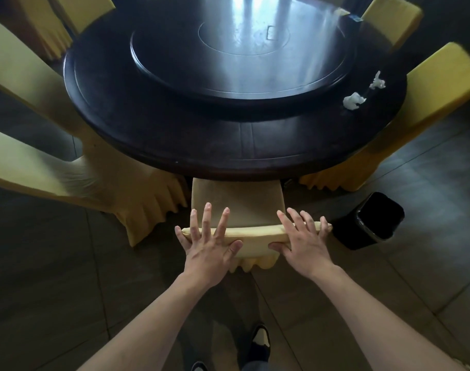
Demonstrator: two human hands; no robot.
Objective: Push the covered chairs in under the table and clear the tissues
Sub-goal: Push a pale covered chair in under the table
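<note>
The yellow-covered chair (pixel 237 207) stands at the near table (pixel 175 145) edge, seat hidden beneath. Left hand (pixel 209 247) and right hand (pixel 303 243) press flat, fingers spread, on its backrest top. Two crumpled tissues (pixel 353 100) lie right.

Glossy dark wood table (pixel 175 145), matt yellow cloth chair cover (pixel 239 204), crumpled paper tissues (pixel 353 100).

Both forearms are seen bare, with no sleeves, watches or rings on the left hand (pixel 207 253) or the right hand (pixel 306 245). Dark slip-on shoes (pixel 259 344) with pale insteps are worn on the feet.
</note>
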